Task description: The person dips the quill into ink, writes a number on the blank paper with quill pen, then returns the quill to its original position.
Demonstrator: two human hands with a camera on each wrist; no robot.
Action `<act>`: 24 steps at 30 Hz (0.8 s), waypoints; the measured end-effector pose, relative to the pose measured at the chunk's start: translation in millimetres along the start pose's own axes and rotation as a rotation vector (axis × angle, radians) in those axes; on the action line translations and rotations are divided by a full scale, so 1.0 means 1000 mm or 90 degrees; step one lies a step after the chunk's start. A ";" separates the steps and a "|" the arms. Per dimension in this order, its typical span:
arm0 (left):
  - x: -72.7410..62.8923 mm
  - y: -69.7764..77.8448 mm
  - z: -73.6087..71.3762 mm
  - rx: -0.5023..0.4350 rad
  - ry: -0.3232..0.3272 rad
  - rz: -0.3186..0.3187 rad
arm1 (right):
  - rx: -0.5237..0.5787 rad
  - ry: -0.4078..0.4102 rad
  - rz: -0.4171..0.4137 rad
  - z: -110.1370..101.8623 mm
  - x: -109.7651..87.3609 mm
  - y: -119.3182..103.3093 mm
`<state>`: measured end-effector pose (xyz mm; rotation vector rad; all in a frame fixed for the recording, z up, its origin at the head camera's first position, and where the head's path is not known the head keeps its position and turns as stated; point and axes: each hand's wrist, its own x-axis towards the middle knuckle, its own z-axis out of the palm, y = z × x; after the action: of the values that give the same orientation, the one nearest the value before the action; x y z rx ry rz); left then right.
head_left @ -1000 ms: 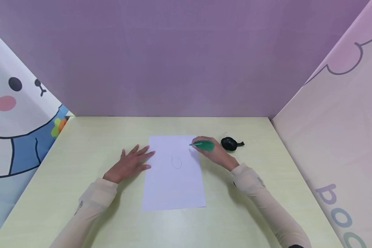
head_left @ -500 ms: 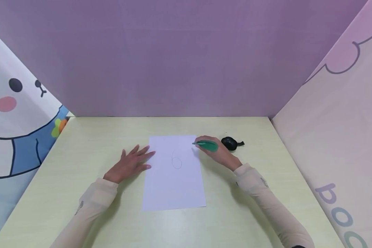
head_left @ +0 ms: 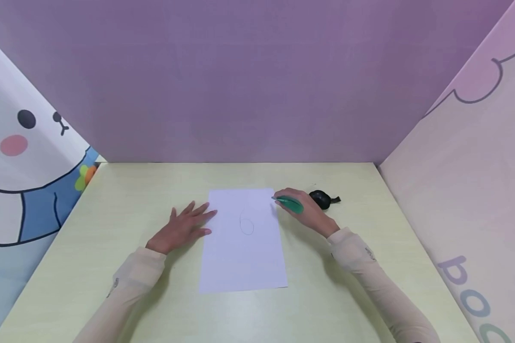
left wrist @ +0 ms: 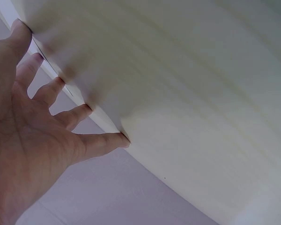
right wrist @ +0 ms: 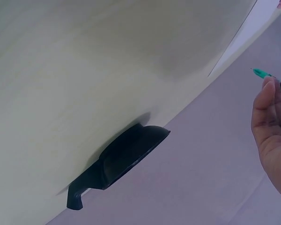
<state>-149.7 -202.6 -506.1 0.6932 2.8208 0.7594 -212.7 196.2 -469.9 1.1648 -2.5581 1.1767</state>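
A white sheet of paper (head_left: 243, 267) lies on the table with a thin pencil-like line drawing, shaped like a 6 (head_left: 246, 226), in its upper half. My left hand (head_left: 181, 230) rests with fingers spread, its fingertips at the sheet's left edge; the left wrist view shows the fingertips (left wrist: 124, 138) down on the table. At the upper right corner of the sheet, my right hand (head_left: 306, 209) pinches a green leaf-shaped pen (head_left: 291, 204), its tip pointing left. In the right wrist view thumb and fingers close round the pen (right wrist: 262, 73), with its tip raised off the table.
Just right of my right hand sits a rounded black object (head_left: 320, 199) with a short stub; from the right wrist view it is a black dish-like piece (right wrist: 126, 152) with a bent stem. A purple wall (head_left: 240, 85) stands behind the table (head_left: 347, 305), with printed panels at both sides.
My right hand has slid rightward with the pen, from over the paper to its upper right corner. The left hand has stayed on the sheet's edge. The head view has shifted slightly.
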 end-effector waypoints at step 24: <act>0.001 0.000 0.001 0.005 0.002 0.005 | -0.123 0.035 -0.057 -0.007 -0.005 0.007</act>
<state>-150.4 -201.5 -506.6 0.7047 2.8278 0.7514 -215.5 206.9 -471.6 1.1715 -2.4859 0.9053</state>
